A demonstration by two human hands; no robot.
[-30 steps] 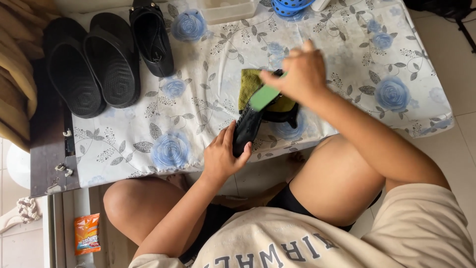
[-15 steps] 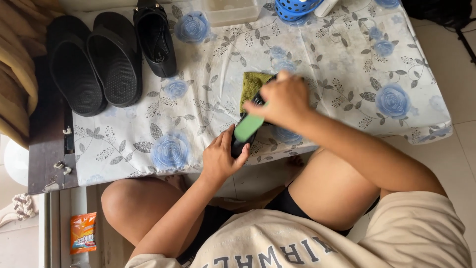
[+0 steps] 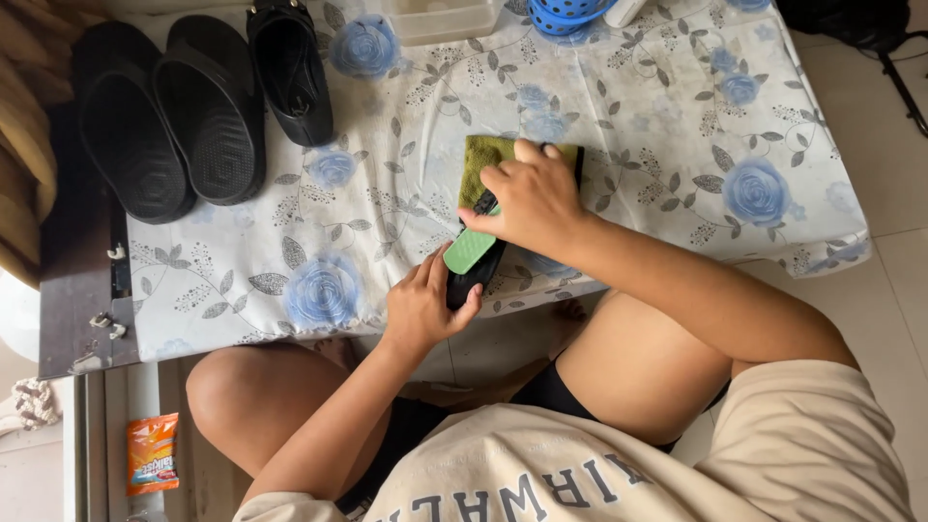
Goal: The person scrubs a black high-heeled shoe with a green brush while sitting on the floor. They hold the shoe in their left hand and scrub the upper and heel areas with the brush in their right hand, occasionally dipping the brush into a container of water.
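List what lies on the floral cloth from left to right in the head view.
Two black sandals → black shoe → left hand gripping the black shoe being scrubbed → green brush → right hand over the green cloth.

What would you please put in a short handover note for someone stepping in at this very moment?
Left hand: grips the near end of a black shoe at the table's front edge.
Right hand: holds a green brush pressed on that shoe.
The shoe lies on an olive-green cloth spread on the floral tablecloth.
Done: cannot tell how much of this shoe is brushed.
Left, as it looks: a pair of black slippers and another black shoe wait at the table's far left; a clear tub and blue basket stand at the far edge.
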